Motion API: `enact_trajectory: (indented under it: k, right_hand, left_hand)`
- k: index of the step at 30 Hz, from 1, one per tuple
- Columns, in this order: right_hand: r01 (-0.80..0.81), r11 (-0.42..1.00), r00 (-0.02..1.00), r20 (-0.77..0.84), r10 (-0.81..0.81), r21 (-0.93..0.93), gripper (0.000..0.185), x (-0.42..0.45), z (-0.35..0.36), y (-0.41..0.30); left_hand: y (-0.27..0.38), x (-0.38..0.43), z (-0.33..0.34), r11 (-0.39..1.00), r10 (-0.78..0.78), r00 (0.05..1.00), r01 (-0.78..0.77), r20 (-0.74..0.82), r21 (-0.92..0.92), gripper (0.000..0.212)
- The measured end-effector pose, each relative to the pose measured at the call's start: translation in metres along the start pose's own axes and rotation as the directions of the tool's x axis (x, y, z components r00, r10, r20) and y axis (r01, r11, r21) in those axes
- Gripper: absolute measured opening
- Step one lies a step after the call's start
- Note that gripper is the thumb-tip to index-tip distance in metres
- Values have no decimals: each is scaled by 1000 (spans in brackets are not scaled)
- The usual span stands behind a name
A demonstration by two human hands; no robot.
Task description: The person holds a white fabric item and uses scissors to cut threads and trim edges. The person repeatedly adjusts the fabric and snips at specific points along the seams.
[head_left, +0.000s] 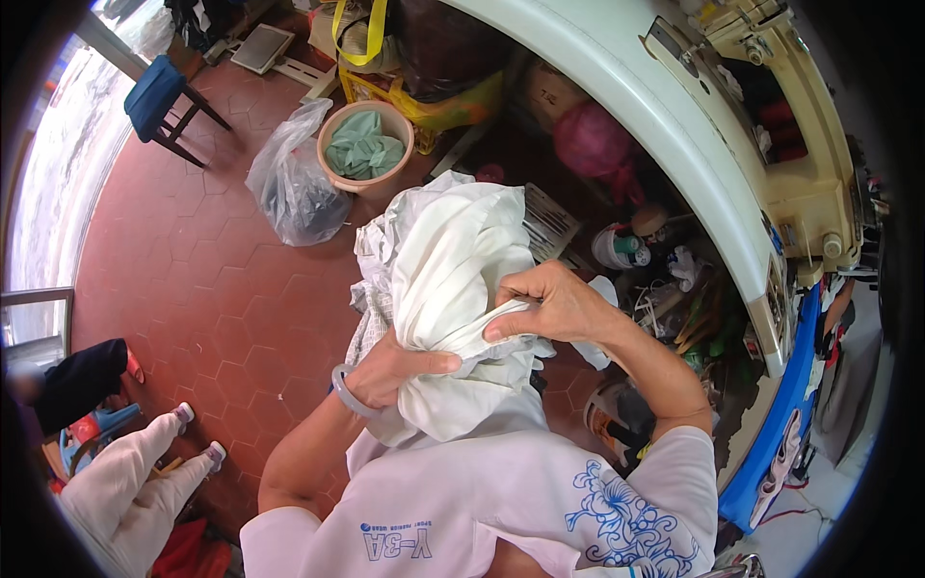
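A bundle of white cloth (452,267), gathered into folds, lies before my body at lap height. My left hand (401,368), with a pale bangle at its wrist, grips the gathered folds from the left side, thumb on top. From the right, my right hand (542,303) pinches a tight fold of the same cloth between thumb and fingers. Beneath and to the left of the bundle, a patterned pale fabric (372,318) hangs down. The cloth hides some of my fingers.
A sewing machine (809,188) stands on the white-edged table (650,94) at right. Ahead are a bucket (365,180) with green cloth, a clear plastic bag (300,195) and a blue stool (155,97). Another person's legs (144,469) extend at lower left. Clutter lies under the table.
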State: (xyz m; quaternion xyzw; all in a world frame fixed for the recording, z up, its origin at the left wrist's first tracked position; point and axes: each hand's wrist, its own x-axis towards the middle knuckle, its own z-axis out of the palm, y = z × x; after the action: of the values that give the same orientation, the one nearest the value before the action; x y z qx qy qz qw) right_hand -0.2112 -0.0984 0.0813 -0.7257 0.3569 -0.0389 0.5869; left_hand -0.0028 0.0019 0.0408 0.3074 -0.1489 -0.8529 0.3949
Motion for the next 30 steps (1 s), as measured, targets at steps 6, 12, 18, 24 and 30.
enact_trajectory:
  k: [6, 12, 18, 24, 30]
  right_hand:
    - [-64, 996, 998, 12, 64, 70, 35, -1, 6, 7]
    - [-19, 999, 1000, 25, 18, 32, 37, -1, 4, 8]
    - [-9, 989, 999, -36, 4, -148, 43, -5, -1, -1]
    - [8, 987, 997, -74, -20, -160, 46, -5, 1, 0]
    - [52, 990, 996, -65, -61, -134, 46, -3, 5, 10]
  left_hand:
    - [-5, -2, -4, 993, -8, 1000, 5, -29, -121, 72]
    - [-8, -3, -3, 995, -23, 999, 19, -43, -95, 68]
    - [-9, -4, -1, 997, -15, 998, 11, -55, -70, 67]
    - [-15, -3, -5, 999, 33, 999, -33, -28, -1, 66]
    - [-15, -5, -1, 993, 77, 997, -74, -29, 94, 64]
